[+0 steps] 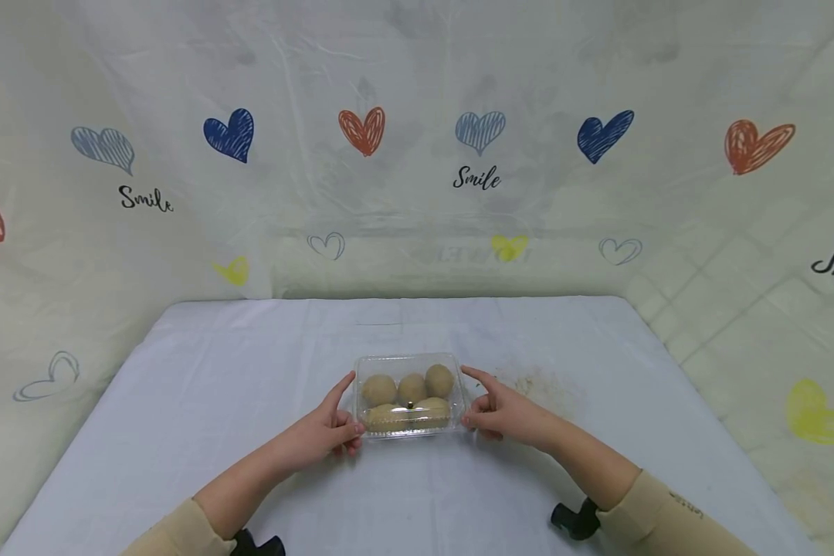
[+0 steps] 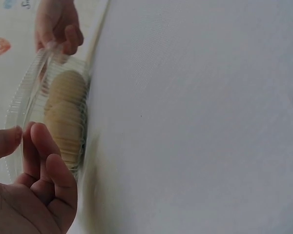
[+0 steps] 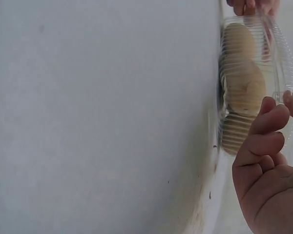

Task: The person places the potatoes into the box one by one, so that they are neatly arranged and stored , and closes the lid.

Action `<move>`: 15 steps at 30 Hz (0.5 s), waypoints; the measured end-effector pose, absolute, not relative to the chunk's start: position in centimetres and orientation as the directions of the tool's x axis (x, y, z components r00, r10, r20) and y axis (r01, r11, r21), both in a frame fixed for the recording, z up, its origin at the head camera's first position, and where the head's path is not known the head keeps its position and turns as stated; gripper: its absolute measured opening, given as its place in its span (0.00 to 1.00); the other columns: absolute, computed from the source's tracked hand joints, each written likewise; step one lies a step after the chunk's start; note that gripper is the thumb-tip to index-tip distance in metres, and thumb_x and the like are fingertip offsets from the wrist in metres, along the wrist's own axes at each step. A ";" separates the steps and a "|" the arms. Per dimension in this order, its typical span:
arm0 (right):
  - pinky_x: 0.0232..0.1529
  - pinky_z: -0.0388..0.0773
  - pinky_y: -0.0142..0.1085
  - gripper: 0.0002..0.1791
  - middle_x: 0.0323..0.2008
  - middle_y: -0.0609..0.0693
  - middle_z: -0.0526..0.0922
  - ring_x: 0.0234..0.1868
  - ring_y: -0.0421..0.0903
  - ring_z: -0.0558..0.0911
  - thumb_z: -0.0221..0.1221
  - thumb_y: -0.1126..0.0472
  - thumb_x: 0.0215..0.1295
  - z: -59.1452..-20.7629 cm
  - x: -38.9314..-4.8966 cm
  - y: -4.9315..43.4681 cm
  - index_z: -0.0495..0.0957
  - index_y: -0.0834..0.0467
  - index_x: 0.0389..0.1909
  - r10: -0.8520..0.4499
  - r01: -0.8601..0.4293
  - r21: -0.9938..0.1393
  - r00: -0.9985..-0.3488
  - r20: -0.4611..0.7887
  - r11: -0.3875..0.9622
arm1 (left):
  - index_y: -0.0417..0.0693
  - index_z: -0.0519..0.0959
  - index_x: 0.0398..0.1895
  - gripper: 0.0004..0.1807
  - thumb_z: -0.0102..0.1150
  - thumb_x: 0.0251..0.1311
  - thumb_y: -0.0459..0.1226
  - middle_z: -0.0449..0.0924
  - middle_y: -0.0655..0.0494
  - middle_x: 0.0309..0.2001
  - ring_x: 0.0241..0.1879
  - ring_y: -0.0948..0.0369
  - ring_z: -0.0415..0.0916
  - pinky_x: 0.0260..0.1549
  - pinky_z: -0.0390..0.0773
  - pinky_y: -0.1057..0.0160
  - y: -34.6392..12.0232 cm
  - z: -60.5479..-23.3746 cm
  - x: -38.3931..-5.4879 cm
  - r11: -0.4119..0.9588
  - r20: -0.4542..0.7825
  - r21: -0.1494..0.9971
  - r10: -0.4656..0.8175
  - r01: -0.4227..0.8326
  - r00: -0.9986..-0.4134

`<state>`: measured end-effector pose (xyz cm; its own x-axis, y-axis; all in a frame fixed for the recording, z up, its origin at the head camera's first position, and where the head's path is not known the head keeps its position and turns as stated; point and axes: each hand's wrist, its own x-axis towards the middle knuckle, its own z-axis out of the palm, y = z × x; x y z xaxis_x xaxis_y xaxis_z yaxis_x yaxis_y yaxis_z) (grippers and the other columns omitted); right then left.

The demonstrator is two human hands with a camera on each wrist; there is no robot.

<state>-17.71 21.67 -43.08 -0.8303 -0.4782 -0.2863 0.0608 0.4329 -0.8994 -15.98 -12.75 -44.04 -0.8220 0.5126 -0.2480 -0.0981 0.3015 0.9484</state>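
Note:
A clear plastic clamshell box (image 1: pixel 403 360) sits on the table in front of me, its lid lying over several round tan balls (image 1: pixel 379 390) that look like buns or pastries. At the box's left end, my left hand (image 1: pixel 328 426) pinches the rim at the near corner, with the index finger stretched along the side. My right hand (image 1: pixel 506 413) does the same at the right end, index finger pointing to the far corner. In the left wrist view, the thumb and fingertips (image 2: pixel 41 134) meet at the ribbed box's seam. The right wrist view has the right thumb (image 3: pixel 292 103) at the rim.
A white cloth covers the table (image 1: pixel 250 347). Brownish specks and a stain (image 1: pixel 538 390) mark it right of the box. Behind hangs a pale sheet (image 1: pixel 417 62) printed with hearts. Black wrist mounts (image 1: pixel 575 519) show below both sleeves.

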 end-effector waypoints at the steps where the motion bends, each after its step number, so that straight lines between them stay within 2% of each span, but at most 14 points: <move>1: 0.25 0.68 0.36 0.47 0.26 0.52 0.78 0.22 0.43 0.70 0.62 0.61 0.68 -43.1 -17.7 21.7 0.42 0.52 0.79 -0.475 0.069 -0.900 -0.831 -0.290 0.430 | 0.53 0.30 0.80 0.49 0.56 0.71 0.36 0.80 0.48 0.31 0.31 0.58 0.76 0.33 0.74 0.60 -12.8 -44.0 -16.0 0.302 -0.248 0.948 0.513 -0.098 -0.822; 15: 0.21 0.66 0.32 0.48 0.25 0.51 0.79 0.20 0.41 0.66 0.62 0.63 0.67 -42.9 -17.2 21.2 0.42 0.54 0.80 -0.442 0.046 -0.893 -0.857 -0.265 0.447 | 0.55 0.32 0.80 0.49 0.57 0.70 0.38 0.80 0.48 0.31 0.31 0.57 0.76 0.34 0.76 0.59 -13.0 -44.6 -16.4 0.297 -0.251 0.949 0.518 -0.103 -0.817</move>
